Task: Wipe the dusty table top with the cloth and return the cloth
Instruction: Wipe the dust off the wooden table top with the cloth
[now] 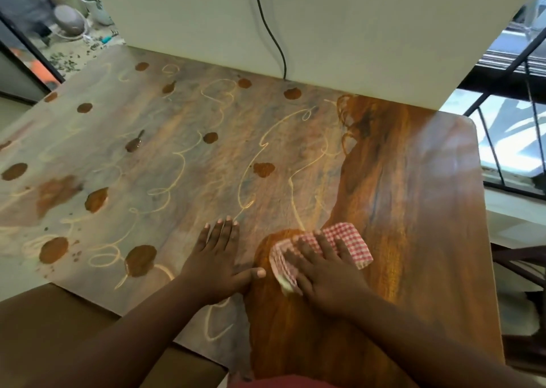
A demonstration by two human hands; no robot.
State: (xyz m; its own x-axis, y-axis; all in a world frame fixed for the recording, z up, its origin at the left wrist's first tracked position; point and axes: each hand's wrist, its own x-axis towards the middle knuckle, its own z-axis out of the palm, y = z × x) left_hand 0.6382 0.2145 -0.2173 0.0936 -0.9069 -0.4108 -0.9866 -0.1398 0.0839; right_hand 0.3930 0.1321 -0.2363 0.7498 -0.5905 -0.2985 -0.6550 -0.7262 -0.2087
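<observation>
Your right hand (326, 265) lies flat on the red-checked cloth (320, 251), fingers spread and straight, pressing it onto the table top (413, 195) near the edge closest to you. Just left of the cloth, your left hand (217, 259) rests palm down on the wood, fingers extended, thumb pointing toward the cloth. From the cloth rightward the wood shines clean; to its left a grey dust film (165, 157) remains, marked with finger-drawn loops and round bare spots. A dark cable (273, 33) hangs down the wall beyond the cloth, its lower end apparently behind the table.
</observation>
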